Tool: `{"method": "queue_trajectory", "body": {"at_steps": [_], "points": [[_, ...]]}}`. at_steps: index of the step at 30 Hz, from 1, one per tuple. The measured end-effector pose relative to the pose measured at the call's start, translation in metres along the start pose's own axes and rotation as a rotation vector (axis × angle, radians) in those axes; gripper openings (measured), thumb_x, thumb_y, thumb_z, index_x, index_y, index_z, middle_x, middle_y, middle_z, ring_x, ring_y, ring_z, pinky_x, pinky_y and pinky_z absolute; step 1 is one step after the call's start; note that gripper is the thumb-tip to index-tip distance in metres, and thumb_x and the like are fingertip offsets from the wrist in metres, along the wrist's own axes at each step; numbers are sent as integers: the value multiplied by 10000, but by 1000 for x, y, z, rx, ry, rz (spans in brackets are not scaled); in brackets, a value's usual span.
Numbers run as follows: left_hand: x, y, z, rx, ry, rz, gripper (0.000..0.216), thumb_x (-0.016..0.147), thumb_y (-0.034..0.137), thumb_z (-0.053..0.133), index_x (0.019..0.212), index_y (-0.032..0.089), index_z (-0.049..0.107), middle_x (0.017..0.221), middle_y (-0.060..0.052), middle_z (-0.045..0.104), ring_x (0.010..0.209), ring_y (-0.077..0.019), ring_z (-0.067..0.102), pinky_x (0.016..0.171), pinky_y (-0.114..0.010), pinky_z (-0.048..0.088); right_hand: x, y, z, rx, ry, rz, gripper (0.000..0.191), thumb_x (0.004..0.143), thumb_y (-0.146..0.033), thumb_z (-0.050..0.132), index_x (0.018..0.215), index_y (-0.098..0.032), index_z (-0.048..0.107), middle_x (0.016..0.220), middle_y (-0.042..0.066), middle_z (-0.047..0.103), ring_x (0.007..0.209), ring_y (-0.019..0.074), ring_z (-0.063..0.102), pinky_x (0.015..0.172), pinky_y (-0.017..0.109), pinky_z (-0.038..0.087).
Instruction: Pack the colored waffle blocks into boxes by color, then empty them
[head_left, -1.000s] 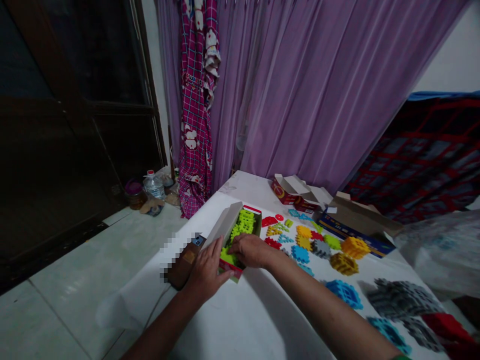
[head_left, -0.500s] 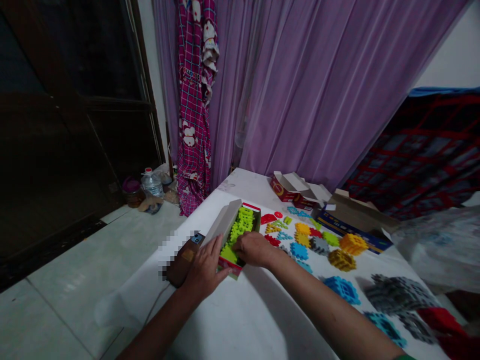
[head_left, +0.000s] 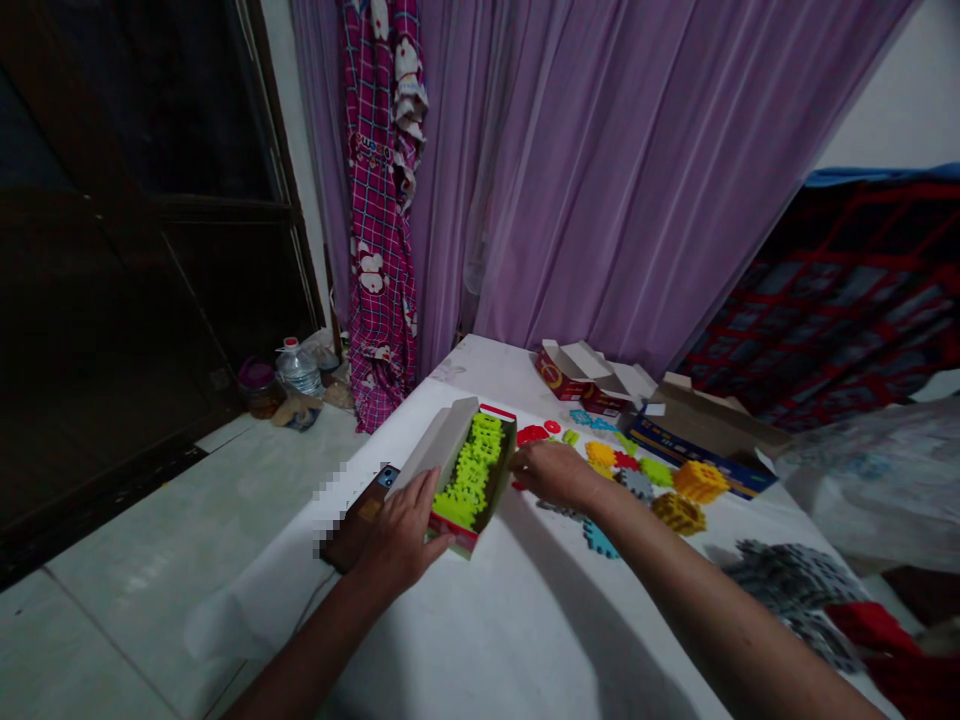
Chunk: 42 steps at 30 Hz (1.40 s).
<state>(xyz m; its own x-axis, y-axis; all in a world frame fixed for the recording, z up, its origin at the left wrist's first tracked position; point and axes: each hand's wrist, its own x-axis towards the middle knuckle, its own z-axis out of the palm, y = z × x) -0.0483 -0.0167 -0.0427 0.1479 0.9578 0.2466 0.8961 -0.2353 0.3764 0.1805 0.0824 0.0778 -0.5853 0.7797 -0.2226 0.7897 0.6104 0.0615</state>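
Observation:
A small open cardboard box (head_left: pixel 491 512) with red edging stands on the white table, its pale flap folded out to the left. Bright green interlocking plastic pieces (head_left: pixel 472 470) fill much of it. My left hand (head_left: pixel 401 535) holds the box at its near left corner, fingers over the flap and thumb along the front end. Just right of the box, my right hand (head_left: pixel 551 472) is above the loose pieces, fingers bent and drawn together. Whatever may be between those fingertips is hidden. Red pieces (head_left: pixel 532 433) lie right behind this hand.
Loose yellow pieces (head_left: pixel 701 482), a blue piece (head_left: pixel 601 538) and stacked grey pieces (head_left: pixel 791 575) spread over the right side. Opened red boxes (head_left: pixel 562 380) and a dark blue box (head_left: pixel 682 455) stand behind them. A phone (head_left: pixel 360 525) lies left of my left hand.
My right hand has come out of the box and moved right, over the loose pieces. The green pieces inside are now uncovered. My left hand stays at the box.

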Motion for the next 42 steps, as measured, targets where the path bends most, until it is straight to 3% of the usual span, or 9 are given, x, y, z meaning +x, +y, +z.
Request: {"method": "queue_trajectory", "body": {"at_steps": [7,11,14,19,24,27,30,35,42], "points": [[23,8,-37,105,-122,-11,649,818,437,585,1408,207,440,1511,-128,394,1377,-294,386,1134,-486,291,-62,79,-14,88,153,182,271,866,-283,495,980,-265,741,960,46,749,818,195,676,684,263,459],[63,31,-56,163,-172,124,497,868,404,517,1330,222,537,1451,-110,482,1349,-280,425,1146,-490,258,-122,138,-19,244,443,365,295,838,-348,508,982,-255,748,924,36,763,772,194,692,635,255,493],[99,67,-52,154,-228,255,426,875,360,523,1281,244,578,1364,-87,573,1299,-269,483,1144,-493,258,-164,164,-6,383,648,487,326,820,-393,498,931,-230,758,912,47,766,751,204,699,632,271,524],[160,139,-3,103,-392,443,409,869,408,537,1249,269,598,1319,-45,616,1241,-248,532,1100,-444,330,-207,171,36,547,812,599,384,795,-481,501,881,-216,765,877,67,767,719,229,702,635,312,555],[223,213,59,131,-474,422,450,853,456,535,1244,243,601,1314,-39,622,1194,-220,575,1004,-321,436,-241,181,71,682,987,704,414,770,-556,544,855,-216,765,871,82,764,788,246,714,731,332,578],[255,256,97,174,-463,426,490,852,470,534,1274,222,565,1363,-62,581,1246,-228,535,1041,-322,407,-261,192,90,755,1086,790,415,745,-576,585,844,-215,765,864,86,762,760,238,716,681,308,588],[283,289,134,236,-487,436,593,799,485,605,1316,211,507,1391,-84,550,1277,-244,507,1058,-330,393,-275,199,103,885,1135,832,397,736,-562,625,852,-209,766,818,82,760,656,215,703,529,261,571],[320,315,180,384,-628,442,750,654,514,726,1298,212,488,1344,-105,585,1227,-278,553,1006,-348,441,-288,199,104,1014,1202,847,379,743,-540,654,880,-205,767,696,56,732,433,140,588,339,209,464],[331,328,201,541,-714,475,661,571,422,754,1169,195,588,1255,-140,633,1185,-320,573,993,-391,450,-291,196,91,921,1273,814,306,756,-507,666,824,-228,771,761,63,747,634,174,684,514,211,554]]}}
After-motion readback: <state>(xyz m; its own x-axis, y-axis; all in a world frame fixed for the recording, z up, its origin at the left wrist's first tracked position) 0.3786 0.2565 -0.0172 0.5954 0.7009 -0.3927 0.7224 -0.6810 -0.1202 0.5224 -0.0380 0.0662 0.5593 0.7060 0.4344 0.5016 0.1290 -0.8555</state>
